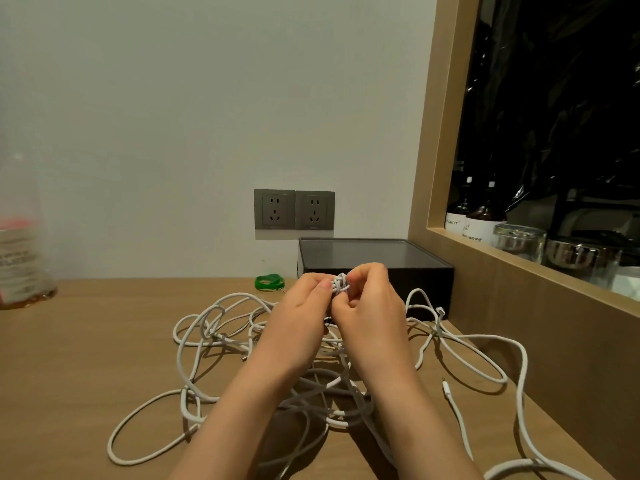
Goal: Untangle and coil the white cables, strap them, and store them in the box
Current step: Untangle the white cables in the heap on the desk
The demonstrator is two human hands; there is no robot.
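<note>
At frame centre, left hand (304,306) and right hand (367,303) both pinch the knot (340,284) of the white cables (207,327), loops sprawling below.

It looked like a room in a home or a hotel, not a workplace. A wood desk (86,341) stood against a plain pale wall (173,116) that carried two grey sockets (294,209) just above the desktop. To the right, a wood-framed niche (450,98) was set into the side wall. On its sill stood two brown soap bottles (485,221) with white labels, beside clear glass jars (518,241). A blurred plastic bottle (20,254) stood at the desk's far left.
</note>
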